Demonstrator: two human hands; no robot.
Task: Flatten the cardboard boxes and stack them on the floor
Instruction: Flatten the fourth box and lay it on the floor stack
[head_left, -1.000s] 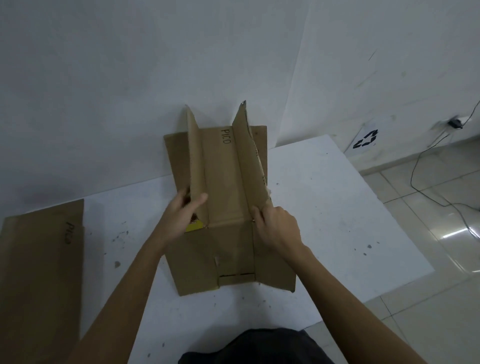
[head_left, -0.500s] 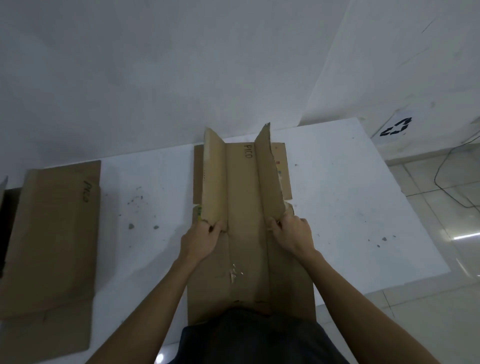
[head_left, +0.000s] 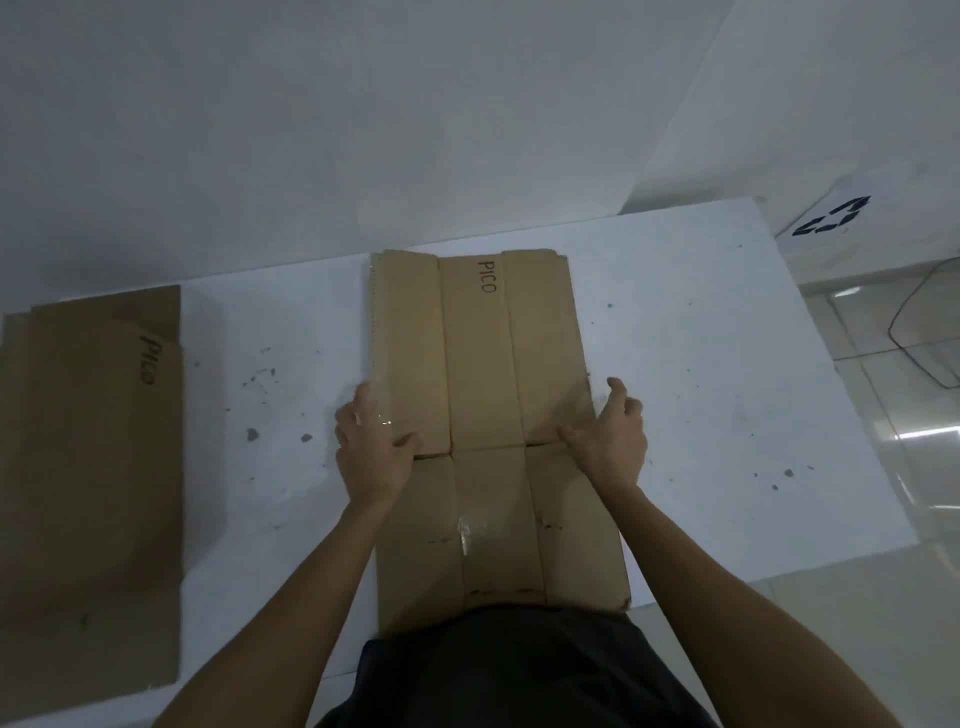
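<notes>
A brown cardboard box (head_left: 480, 364) marked "PICO" lies opened out flat on the white table (head_left: 701, 389), its near end reaching my body. My left hand (head_left: 371, 449) presses on the box's left edge, fingers laid along it and thumb on top. At the right edge, my right hand (head_left: 610, 439) has its thumb on top of the flap and its fingers curled beside the edge. A second flattened cardboard box (head_left: 93, 467), also marked "PICO", lies at the table's left end.
A white wall runs right behind the table. Tiled floor (head_left: 883, 519) lies to the right, with a black cable (head_left: 914, 343) and a white sheet bearing a recycling mark (head_left: 826, 221) by the wall. The table top has dark specks.
The two upright side flaps have been pushed outward and down, so the box now lies flat. My hands moved apart to its left and right edges. The view tilted down.
</notes>
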